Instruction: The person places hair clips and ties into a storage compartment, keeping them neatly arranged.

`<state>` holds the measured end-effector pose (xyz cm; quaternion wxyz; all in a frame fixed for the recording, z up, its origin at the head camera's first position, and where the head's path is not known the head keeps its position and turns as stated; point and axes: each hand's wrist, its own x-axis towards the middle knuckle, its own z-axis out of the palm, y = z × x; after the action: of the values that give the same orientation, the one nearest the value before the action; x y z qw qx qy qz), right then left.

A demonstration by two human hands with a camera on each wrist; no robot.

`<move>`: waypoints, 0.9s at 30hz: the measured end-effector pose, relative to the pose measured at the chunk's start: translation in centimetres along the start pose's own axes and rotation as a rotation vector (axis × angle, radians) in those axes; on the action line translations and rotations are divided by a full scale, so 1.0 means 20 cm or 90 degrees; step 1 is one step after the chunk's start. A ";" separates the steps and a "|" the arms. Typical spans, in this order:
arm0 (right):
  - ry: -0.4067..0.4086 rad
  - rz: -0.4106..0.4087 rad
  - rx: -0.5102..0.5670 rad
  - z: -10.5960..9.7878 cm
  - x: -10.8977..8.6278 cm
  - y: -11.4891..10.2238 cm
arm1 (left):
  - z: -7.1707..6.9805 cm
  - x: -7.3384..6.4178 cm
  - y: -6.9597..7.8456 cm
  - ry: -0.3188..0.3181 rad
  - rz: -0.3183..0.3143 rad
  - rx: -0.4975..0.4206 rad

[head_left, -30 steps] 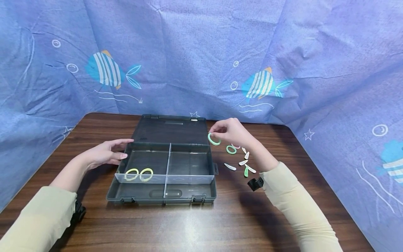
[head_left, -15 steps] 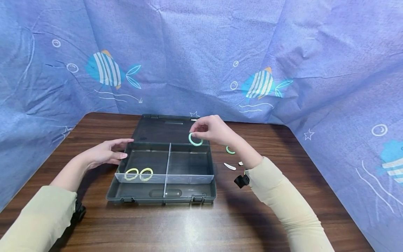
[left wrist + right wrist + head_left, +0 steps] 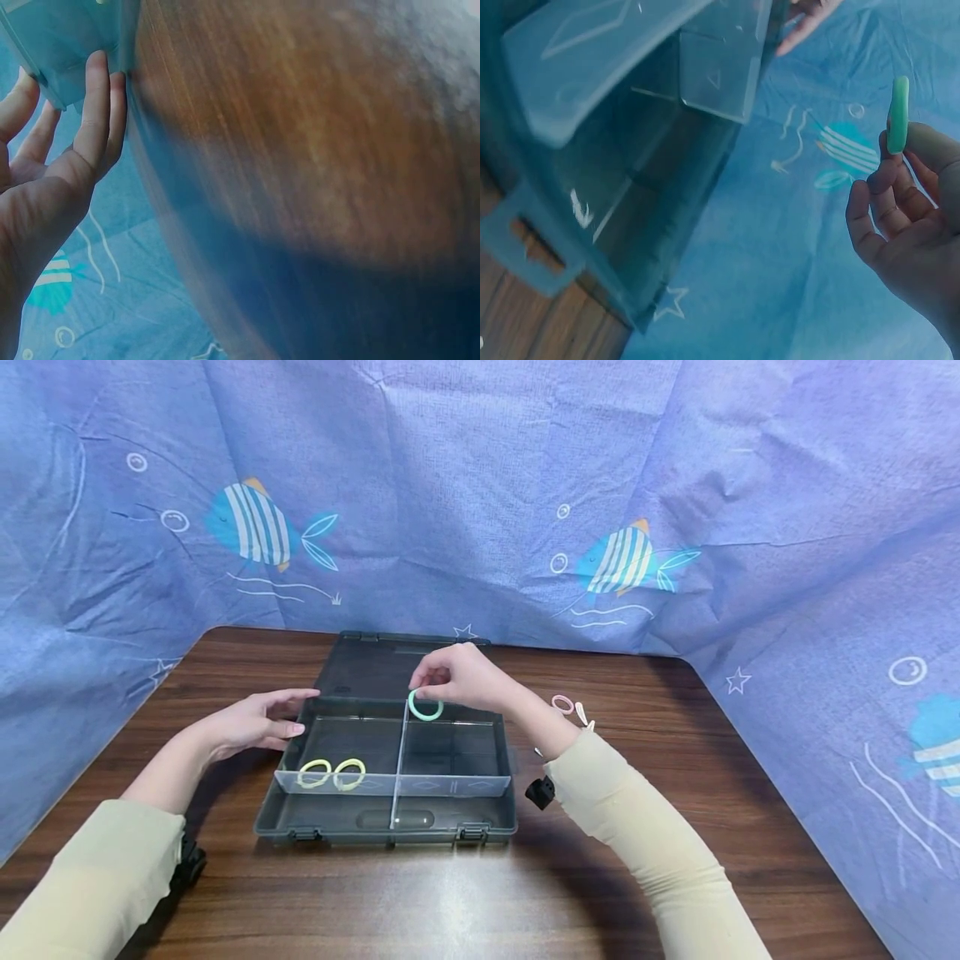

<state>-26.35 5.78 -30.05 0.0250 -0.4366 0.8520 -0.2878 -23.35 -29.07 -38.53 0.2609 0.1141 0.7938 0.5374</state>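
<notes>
Between thumb and fingertips, my right hand (image 3: 471, 678) pinches a green hair tie (image 3: 900, 112). It hangs above the back of the grey see-through organizer box (image 3: 457, 752), overlapping the top of the middle divider (image 3: 401, 747) in the head view. My left hand (image 3: 251, 724) rests against the box's left side, its fingers (image 3: 94, 105) extended along the wall. Two yellow hair ties, one on the left (image 3: 301, 775) and one on the right (image 3: 363, 770), lie side by side in the back left compartment.
Behind the compartments, the box's lid (image 3: 367, 664) lies folded back on the wooden table (image 3: 360, 902). To the right are a pink hair tie (image 3: 556, 700) and white hair clips (image 3: 581, 714), partly hidden by the right forearm. A blue fish-print cloth (image 3: 465, 485) hangs behind.
My right hand has carried the green hair tie leftward, from beside the box to over its middle. Its forearm now covers the other green hair tie on the table. The left hand stays put.
</notes>
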 end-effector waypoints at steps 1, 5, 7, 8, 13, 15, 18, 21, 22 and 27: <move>-0.005 -0.001 0.004 0.02 0.01 0.00 | 0.00 0.00 0.00 0.000 0.001 0.000; -0.021 -0.006 0.020 0.08 0.07 -0.01 | 0.00 0.00 0.00 0.001 0.001 0.001; -0.026 -0.007 0.028 0.12 0.10 -0.02 | 0.00 0.00 0.01 0.001 -0.001 0.000; -0.031 -0.006 0.032 0.14 0.11 -0.02 | 0.00 0.00 0.01 0.002 -0.003 0.000; -0.058 0.005 0.047 0.22 0.16 -0.02 | 0.01 0.00 0.02 0.006 -0.012 -0.007; -0.072 0.010 0.049 0.26 0.17 -0.02 | 0.01 0.00 0.01 0.007 -0.012 -0.009; -0.095 0.013 0.044 0.31 0.18 -0.01 | 0.01 0.01 0.00 0.006 -0.011 -0.012; -0.117 0.011 0.035 0.34 0.19 -0.01 | 0.01 0.01 0.00 0.006 -0.009 -0.016; -0.124 0.011 0.032 0.35 0.19 -0.01 | 0.01 0.01 0.00 0.007 -0.008 -0.017; -0.158 0.005 0.021 0.39 0.22 0.00 | 0.01 0.01 0.00 0.009 -0.008 -0.018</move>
<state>-26.71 -1.17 -35.74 0.1383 -0.4651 0.8393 -0.2453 -23.38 -28.92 -38.58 0.2601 0.1016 0.7888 0.5475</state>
